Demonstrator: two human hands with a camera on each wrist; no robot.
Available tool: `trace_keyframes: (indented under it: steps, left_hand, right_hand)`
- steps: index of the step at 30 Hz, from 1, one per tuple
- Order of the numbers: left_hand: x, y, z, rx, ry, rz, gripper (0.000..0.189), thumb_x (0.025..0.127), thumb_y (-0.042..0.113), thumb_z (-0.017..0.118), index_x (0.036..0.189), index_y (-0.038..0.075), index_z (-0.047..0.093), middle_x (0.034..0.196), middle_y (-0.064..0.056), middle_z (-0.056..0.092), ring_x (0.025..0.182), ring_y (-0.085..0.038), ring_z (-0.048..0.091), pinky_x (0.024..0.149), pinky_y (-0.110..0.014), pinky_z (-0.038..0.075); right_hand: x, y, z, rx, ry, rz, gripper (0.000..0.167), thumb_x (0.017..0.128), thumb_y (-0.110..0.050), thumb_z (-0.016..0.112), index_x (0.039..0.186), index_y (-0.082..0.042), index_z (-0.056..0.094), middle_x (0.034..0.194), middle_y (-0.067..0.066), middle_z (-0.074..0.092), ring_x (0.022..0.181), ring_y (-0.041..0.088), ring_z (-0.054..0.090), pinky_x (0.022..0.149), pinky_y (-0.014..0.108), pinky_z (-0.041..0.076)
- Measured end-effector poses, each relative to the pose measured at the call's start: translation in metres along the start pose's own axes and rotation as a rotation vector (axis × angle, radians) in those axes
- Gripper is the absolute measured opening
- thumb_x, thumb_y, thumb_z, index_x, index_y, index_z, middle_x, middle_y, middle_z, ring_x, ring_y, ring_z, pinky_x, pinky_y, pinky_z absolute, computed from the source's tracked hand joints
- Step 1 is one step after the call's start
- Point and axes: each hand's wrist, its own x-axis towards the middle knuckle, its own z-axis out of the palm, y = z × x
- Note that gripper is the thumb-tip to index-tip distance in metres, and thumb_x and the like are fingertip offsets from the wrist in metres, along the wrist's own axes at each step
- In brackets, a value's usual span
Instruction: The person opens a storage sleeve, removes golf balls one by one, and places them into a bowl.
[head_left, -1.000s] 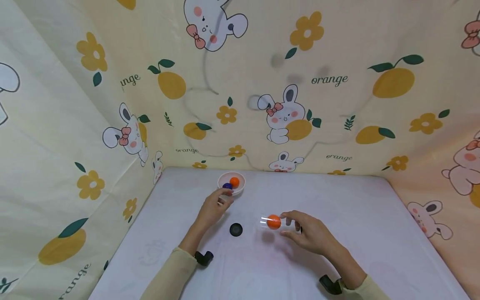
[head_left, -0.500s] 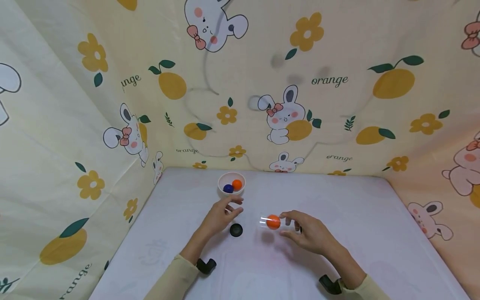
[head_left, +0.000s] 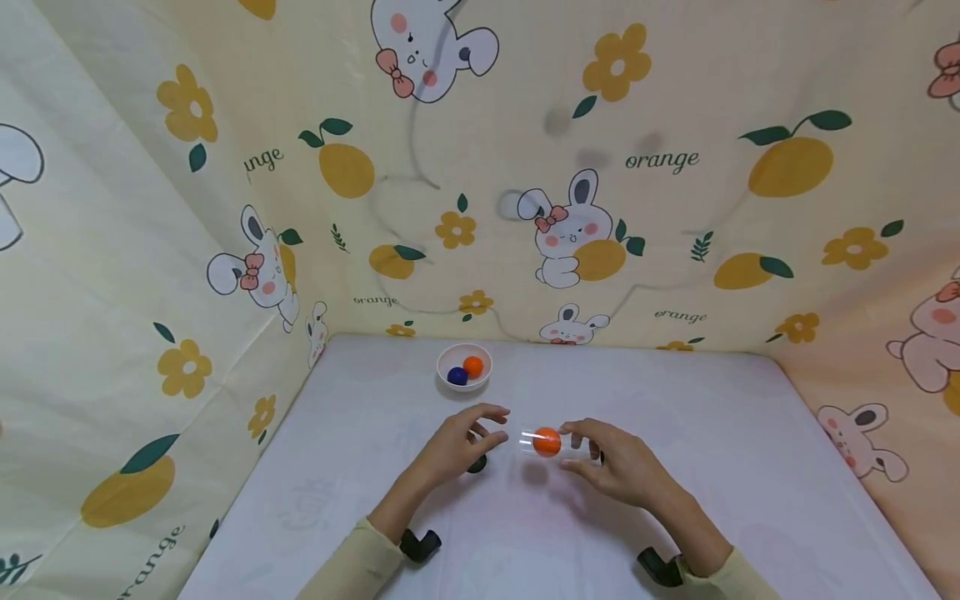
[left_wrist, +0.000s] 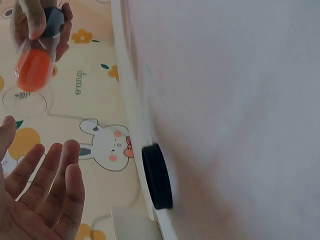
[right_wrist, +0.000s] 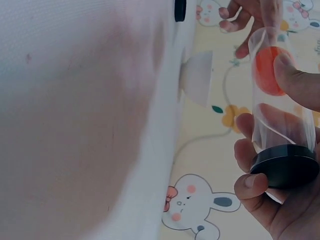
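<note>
My right hand (head_left: 618, 462) holds a clear plastic tube (right_wrist: 260, 41) lying sideways above the table, its mouth towards the left. Inside the tube is an orange ball (head_left: 547, 442). A black cap (right_wrist: 286, 166) closes the tube's other end, near my right palm. My left hand (head_left: 457, 446) hovers just left of the tube's mouth, fingers loosely bent, holding nothing. Beneath it lies a loose black cap (left_wrist: 157, 176) on the table, mostly covered by the hand in the head view.
Towards the back of the table stands a small white bowl (head_left: 453, 357) with an orange ball (head_left: 473, 367) and a dark blue ball (head_left: 457, 377) in it. The white table (head_left: 675, 400) meets a printed cloth wall (head_left: 487, 133) behind and at the sides.
My left hand has drawn back from the bowl and come right, towards the tube's mouth, now covering part of the loose cap. The bowl's orange ball shifted slightly right. My right hand stayed put.
</note>
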Motion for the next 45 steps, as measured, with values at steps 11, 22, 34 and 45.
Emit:
trace_keyframes:
  steps: [11, 22, 34, 45]
  left_hand:
    - [-0.005, 0.011, 0.011, -0.033, -0.042, 0.035, 0.047, 0.104, 0.038, 0.074, 0.148, 0.027, 0.062, 0.135, 0.003, 0.071, 0.097, -0.008, 0.069, 0.084, -0.025, 0.060]
    - [-0.005, 0.010, 0.014, -0.029, -0.044, 0.067, 0.049, 0.103, 0.036, 0.075, 0.149, 0.024, 0.061, 0.131, 0.003, 0.072, 0.095, -0.006, 0.070, 0.085, -0.024, 0.059]
    - [-0.007, 0.011, 0.015, -0.068, -0.056, 0.033, 0.047, 0.103, 0.032, 0.076, 0.147, 0.024, 0.063, 0.132, -0.006, 0.073, 0.095, -0.007, 0.070, 0.086, -0.024, 0.059]
    - [-0.007, 0.010, 0.016, -0.063, -0.058, 0.018, 0.045, 0.102, 0.033, 0.076, 0.145, 0.032, 0.063, 0.131, -0.003, 0.073, 0.096, -0.007, 0.070, 0.087, -0.024, 0.059]
  right_hand:
    - [0.001, 0.001, 0.000, -0.004, 0.017, -0.035, 0.049, 0.093, -0.039, 0.086, 0.135, -0.019, 0.071, 0.100, -0.008, 0.068, 0.080, 0.017, 0.061, 0.061, 0.023, 0.045]
    - [0.002, 0.001, -0.001, -0.005, 0.010, -0.024, 0.049, 0.093, -0.041, 0.086, 0.135, -0.020, 0.072, 0.098, -0.009, 0.067, 0.079, 0.017, 0.060, 0.060, 0.023, 0.044]
    - [0.000, -0.001, -0.001, -0.020, 0.007, -0.043, 0.048, 0.092, -0.038, 0.087, 0.134, -0.020, 0.071, 0.100, -0.011, 0.067, 0.077, 0.007, 0.054, 0.059, 0.022, 0.044]
    - [0.000, -0.002, -0.002, -0.038, 0.011, -0.051, 0.050, 0.091, -0.037, 0.088, 0.134, -0.018, 0.072, 0.107, -0.005, 0.072, 0.076, 0.006, 0.053, 0.060, 0.022, 0.044]
